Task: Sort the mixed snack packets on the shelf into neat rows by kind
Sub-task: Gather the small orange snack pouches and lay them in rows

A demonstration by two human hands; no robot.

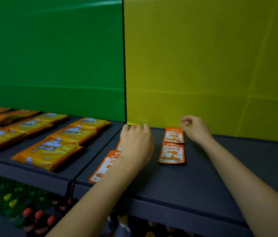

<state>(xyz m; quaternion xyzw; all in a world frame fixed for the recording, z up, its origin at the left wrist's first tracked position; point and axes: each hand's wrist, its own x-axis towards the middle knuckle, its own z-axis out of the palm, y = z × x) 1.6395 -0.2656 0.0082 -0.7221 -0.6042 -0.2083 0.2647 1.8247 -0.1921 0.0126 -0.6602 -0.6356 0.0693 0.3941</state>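
"Cal cheese" packs (48, 152) | left hand (135, 144) over sachets (100, 169) | right hand (195, 129) half-curled (grips unclear)

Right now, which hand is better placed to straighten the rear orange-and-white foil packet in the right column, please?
Probably the right hand: its fingers sit by the far corner of the rear orange-and-white foil packet, while the left hand covers the left column of packets.

Shelf (203, 185) surface at lower right of frame bare — open passage. Two orange-white packets (172, 146) lie at centre; cheese packets (49, 151) crowd the left — yellow back panel (203, 65) closes the rear.
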